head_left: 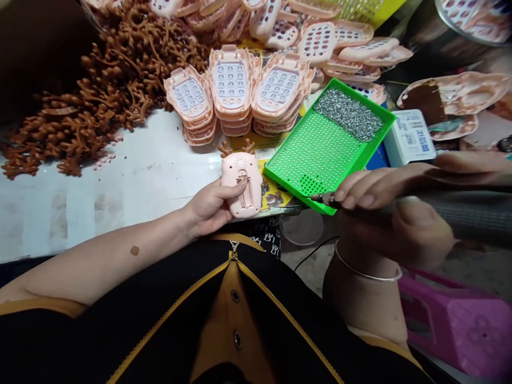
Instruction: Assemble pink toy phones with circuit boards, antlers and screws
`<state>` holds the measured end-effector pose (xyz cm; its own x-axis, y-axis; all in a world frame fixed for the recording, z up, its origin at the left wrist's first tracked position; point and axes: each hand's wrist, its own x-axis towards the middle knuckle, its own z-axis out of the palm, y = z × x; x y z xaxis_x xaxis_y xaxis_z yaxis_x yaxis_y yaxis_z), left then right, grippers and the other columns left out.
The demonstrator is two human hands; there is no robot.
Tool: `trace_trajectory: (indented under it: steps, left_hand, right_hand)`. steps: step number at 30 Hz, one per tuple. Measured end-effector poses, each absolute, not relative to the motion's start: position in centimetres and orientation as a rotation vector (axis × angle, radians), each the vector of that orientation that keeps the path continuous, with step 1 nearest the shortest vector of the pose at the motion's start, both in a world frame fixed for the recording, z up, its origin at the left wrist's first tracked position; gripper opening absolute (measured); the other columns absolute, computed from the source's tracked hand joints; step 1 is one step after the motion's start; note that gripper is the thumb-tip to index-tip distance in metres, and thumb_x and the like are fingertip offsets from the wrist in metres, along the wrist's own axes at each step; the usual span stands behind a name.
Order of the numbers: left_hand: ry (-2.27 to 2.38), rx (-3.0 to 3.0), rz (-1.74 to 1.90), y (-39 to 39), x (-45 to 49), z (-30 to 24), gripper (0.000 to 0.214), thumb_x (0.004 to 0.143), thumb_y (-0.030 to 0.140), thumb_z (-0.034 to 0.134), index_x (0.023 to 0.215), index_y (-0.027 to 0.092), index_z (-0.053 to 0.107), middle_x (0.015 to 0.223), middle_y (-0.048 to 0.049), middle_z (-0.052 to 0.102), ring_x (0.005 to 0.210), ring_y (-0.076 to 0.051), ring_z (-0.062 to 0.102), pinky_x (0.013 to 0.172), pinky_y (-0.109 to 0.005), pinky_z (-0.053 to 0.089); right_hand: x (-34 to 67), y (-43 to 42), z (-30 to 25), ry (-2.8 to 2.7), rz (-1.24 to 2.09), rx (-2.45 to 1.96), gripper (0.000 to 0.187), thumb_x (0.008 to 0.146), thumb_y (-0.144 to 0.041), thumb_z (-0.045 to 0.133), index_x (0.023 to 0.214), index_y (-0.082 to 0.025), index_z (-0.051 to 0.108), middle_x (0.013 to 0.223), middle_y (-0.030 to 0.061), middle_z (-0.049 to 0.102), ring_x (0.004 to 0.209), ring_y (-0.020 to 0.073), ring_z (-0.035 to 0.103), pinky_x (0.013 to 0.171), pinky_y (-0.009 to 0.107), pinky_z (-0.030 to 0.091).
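Observation:
My left hand [214,205] is closed around a pink toy phone [242,165] with brown antlers on its top edge. The phone's back faces up, showing its battery compartment and speaker holes, and my thumb lies over the compartment. My right hand [400,213] grips a dark electric screwdriver [472,210] lying sideways, its bit pointing left. That bit hovers at the near corner of a green perforated tray [316,141]. Small silver screws [350,113] fill the tray's far end. Whether a screw sits on the bit is too small to tell.
Stacked pink phone shells with keypads [230,82] stand behind the toy. Brown antlers [100,80] are heaped at the left, and more pink shells [320,40] at the back. Right of the tray sits a white-and-blue box [412,137]. A pink-purple stool [472,320] stands below right.

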<state>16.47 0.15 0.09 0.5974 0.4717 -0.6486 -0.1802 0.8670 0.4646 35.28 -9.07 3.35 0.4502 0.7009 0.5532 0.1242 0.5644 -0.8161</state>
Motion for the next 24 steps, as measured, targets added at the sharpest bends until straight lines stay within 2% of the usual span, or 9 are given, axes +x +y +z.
trace_trajectory:
  steps: [6, 9, 17, 20, 21, 24]
  left_hand:
    - [0.848, 0.415, 0.376, 0.2, 16.4, 0.2, 0.051, 0.083, 0.009, 0.064, 0.133, 0.015, 0.056, 0.102, -0.0094, 0.075, 0.088, -0.021, 0.073, 0.093, -0.042, 0.057]
    - [0.869, 0.433, 0.364, 0.2, 16.3, 0.1, 0.048, 0.083, 0.012, 0.067, 0.13, 0.014, 0.058, 0.103, -0.0098, 0.075, 0.088, -0.021, 0.073, 0.094, -0.04, 0.058]
    - [0.937, 0.458, 0.339, 0.4, 16.5, 0.6, 0.039, 0.081, 0.012, 0.066, 0.12, 0.013, 0.063, 0.1, -0.0109, 0.076, 0.086, -0.023, 0.073, 0.085, -0.04, 0.061]
    - [0.949, 0.456, 0.336, 0.4, 16.5, 0.7, 0.035, 0.081, 0.011, 0.066, 0.116, 0.012, 0.065, 0.1, -0.0107, 0.076, 0.086, -0.022, 0.073, 0.082, -0.037, 0.061]
    - [0.944, 0.455, 0.332, 0.4, 16.5, 0.7, 0.034, 0.081, 0.011, 0.066, 0.115, 0.012, 0.066, 0.101, -0.0108, 0.076, 0.086, -0.022, 0.073, 0.082, -0.037, 0.061]
    - [0.925, 0.448, 0.326, 0.3, 16.5, 0.7, 0.034, 0.081, 0.011, 0.066, 0.116, 0.012, 0.067, 0.102, -0.011, 0.076, 0.088, -0.022, 0.072, 0.085, -0.037, 0.061]
  right_hand:
    - [35.4, -9.1, 2.9, -1.086, 0.407, -0.918, 0.019, 0.076, -0.035, 0.062, 0.062, -0.024, 0.057, 0.051, -0.0035, 0.041, 0.04, 0.0135, 0.041, 0.038, 0.033, 0.037]
    - [36.0, -9.5, 3.3, -1.073, 0.308, -0.89, 0.017, 0.074, -0.034, 0.062, 0.062, -0.024, 0.058, 0.05, -0.0041, 0.041, 0.039, 0.013, 0.04, 0.037, 0.033, 0.036]
    - [36.8, -9.4, 1.6, -1.08, 0.432, -0.945, 0.022, 0.079, -0.037, 0.065, 0.063, -0.023, 0.057, 0.053, -0.0023, 0.049, 0.046, 0.0134, 0.051, 0.045, 0.032, 0.045]
    - [36.8, -9.3, 0.7, -1.076, 0.421, -0.886, 0.01, 0.078, -0.034, 0.067, 0.077, -0.025, 0.064, 0.053, -0.0044, 0.05, 0.044, 0.0125, 0.05, 0.043, 0.03, 0.045]
    - [36.9, -9.2, 0.4, -1.053, 0.413, -0.869, 0.011, 0.077, -0.033, 0.069, 0.086, -0.027, 0.066, 0.052, -0.0054, 0.05, 0.042, 0.0121, 0.049, 0.042, 0.03, 0.045]
    - [36.9, -9.1, -0.2, -0.994, 0.434, -0.855, 0.034, 0.072, -0.029, 0.072, 0.106, -0.03, 0.068, 0.054, -0.0061, 0.053, 0.041, 0.0117, 0.048, 0.041, 0.031, 0.045]
